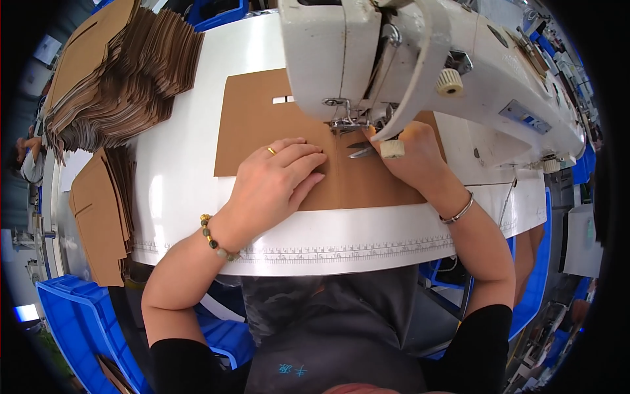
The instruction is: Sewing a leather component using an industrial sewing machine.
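Both hands busy: left hand (279,177) flat, released, on brown sheet (262,125); right hand (413,148) grasping small scissors (359,150).

Brown flat paper bag piece (262,125): under left hand (279,177), flat on white table, narrow white slot near its top edge, just beyond fingertips.

Tall fanned stack of same brown flat bags (121,72): well left of and beyond left hand.

Smaller brown stack (102,210): left of left wrist, at table edge.

Small blue-white rectangular label plate (525,118): on sewing machine arm, right of and beyond right hand (413,151).
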`<state>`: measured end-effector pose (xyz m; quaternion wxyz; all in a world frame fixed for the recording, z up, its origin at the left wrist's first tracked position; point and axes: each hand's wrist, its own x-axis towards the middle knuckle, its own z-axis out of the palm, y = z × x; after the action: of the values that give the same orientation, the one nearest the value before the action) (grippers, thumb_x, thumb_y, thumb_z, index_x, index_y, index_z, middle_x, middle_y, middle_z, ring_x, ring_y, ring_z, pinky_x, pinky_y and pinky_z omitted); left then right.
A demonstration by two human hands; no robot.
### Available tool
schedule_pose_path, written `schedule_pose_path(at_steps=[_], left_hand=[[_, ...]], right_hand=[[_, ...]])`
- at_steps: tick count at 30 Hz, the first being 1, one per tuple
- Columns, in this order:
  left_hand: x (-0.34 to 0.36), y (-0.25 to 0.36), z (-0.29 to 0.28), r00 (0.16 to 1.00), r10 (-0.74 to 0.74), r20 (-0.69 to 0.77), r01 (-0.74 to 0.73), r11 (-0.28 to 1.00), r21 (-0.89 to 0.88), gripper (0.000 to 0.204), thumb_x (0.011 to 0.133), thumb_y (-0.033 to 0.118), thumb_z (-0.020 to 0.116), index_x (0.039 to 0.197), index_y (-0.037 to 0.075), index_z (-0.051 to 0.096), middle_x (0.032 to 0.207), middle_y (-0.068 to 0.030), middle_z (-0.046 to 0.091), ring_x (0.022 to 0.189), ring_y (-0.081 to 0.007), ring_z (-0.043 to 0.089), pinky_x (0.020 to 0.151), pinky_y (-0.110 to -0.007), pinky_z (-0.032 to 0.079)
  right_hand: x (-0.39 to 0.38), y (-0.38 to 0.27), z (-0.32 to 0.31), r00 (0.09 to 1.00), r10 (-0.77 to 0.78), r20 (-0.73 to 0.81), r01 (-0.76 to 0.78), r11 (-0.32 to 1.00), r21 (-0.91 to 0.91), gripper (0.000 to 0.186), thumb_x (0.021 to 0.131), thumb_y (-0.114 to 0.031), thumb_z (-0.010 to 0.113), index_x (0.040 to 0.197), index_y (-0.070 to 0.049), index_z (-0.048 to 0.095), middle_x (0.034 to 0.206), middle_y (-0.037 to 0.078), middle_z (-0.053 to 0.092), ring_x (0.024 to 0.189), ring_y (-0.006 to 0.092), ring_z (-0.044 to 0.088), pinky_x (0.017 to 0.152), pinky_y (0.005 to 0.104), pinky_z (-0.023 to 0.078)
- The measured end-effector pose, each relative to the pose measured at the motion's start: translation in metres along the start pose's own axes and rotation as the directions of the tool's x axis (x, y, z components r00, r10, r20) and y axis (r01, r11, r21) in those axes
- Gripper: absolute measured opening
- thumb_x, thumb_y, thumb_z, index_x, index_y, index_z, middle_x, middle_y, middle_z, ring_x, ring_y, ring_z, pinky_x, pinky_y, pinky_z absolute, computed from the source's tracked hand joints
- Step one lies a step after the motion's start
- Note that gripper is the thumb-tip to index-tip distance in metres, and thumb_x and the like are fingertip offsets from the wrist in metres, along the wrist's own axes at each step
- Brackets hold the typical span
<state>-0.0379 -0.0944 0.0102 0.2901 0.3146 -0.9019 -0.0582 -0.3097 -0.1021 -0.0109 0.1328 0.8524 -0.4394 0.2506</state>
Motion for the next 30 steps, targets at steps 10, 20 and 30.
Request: schedule_pose_path(at_steps=[10,20,30], left_hand=[[0.000,0.005,-0.002,0.991,-0.014,0.130,0.003,0.997,0.083,0.047,0.086,0.031,0.077,0.125,0.006,0.070,0.129,-0.0089,0.068,0.121,-0.0309,0.061,0.101,-0.041,0.050],[0.001,0.003,-0.004,0.988,0.001,0.156,-0.020,0.992,0.124,0.046,0.088,0.037,0.074,0.121,0.006,0.072,0.132,-0.0090,0.068,0.126,-0.0280,0.062,0.103,-0.038,0.050],[-0.001,0.002,-0.003,0.990,-0.005,0.144,-0.009,0.995,0.098,0.048,0.086,0.038,0.076,0.122,0.007,0.071,0.130,-0.0080,0.068,0.127,-0.0280,0.061,0.103,-0.039,0.050]], right_hand=[[0.004,-0.020,-0.014,0.967,-0.252,0.031,0.254,0.954,-0.158,0.062,0.078,-0.015,0.068,0.139,-0.016,0.066,0.064,-0.006,0.051,0.049,0.0129,0.046,0.047,0.0272,0.042],[0.000,-0.019,-0.009,0.984,-0.162,0.069,0.166,0.985,-0.053,0.007,0.084,-0.019,0.066,0.078,-0.015,0.067,0.067,0.002,0.058,0.060,0.0191,0.063,0.049,0.0336,0.049],[-0.008,-0.022,-0.011,0.931,0.115,0.347,-0.062,0.985,-0.161,0.055,0.078,-0.011,0.071,0.132,-0.020,0.068,0.079,0.004,0.071,0.065,0.0223,0.069,0.057,0.0361,0.054]])
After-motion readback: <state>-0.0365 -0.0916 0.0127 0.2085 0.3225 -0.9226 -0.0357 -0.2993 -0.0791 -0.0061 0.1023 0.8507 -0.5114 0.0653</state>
